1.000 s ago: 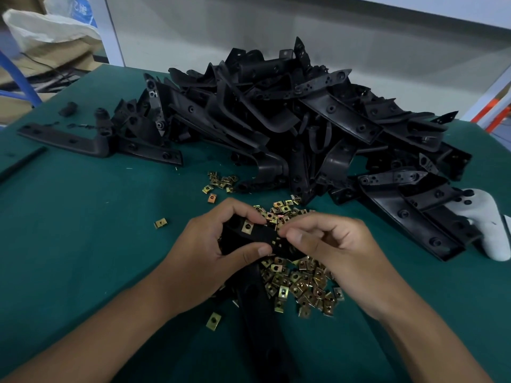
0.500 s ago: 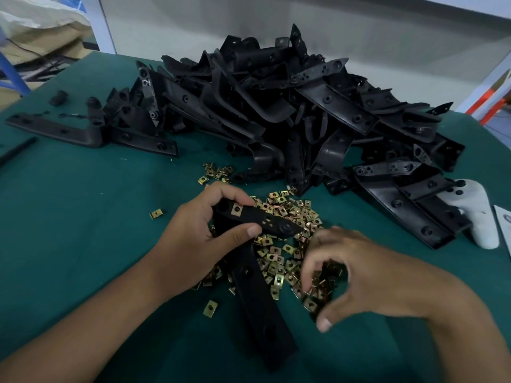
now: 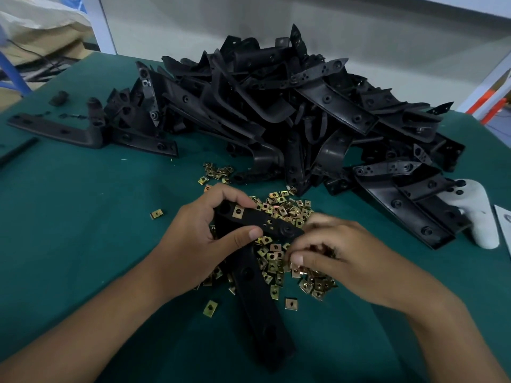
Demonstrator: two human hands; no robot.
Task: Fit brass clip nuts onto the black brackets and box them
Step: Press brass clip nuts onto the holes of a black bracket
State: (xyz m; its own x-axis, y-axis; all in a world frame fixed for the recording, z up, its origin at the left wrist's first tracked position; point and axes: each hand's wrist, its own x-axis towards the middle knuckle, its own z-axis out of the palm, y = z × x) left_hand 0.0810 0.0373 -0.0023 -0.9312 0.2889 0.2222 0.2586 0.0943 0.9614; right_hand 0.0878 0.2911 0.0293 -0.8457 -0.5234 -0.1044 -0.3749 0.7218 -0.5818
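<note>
Left hand: fingers and thumb curled round the short arm of a black bracket, gripping it above the loose heap of brass clip nuts. One clip nut already sits on that arm, beside the fingertips; the bracket's long arm slopes toward the person across the green table.

Right hand: fingers curled down into the near right part of the heap, blurred; whether they pinch a nut, I cannot tell.

Left of the heap: one stray nut. Behind it, toward the far left: a flat L-shaped bracket.

Behind the heap: large pile of black brackets.

Right of the heap: white handheld controller, against the pile's edge.
</note>
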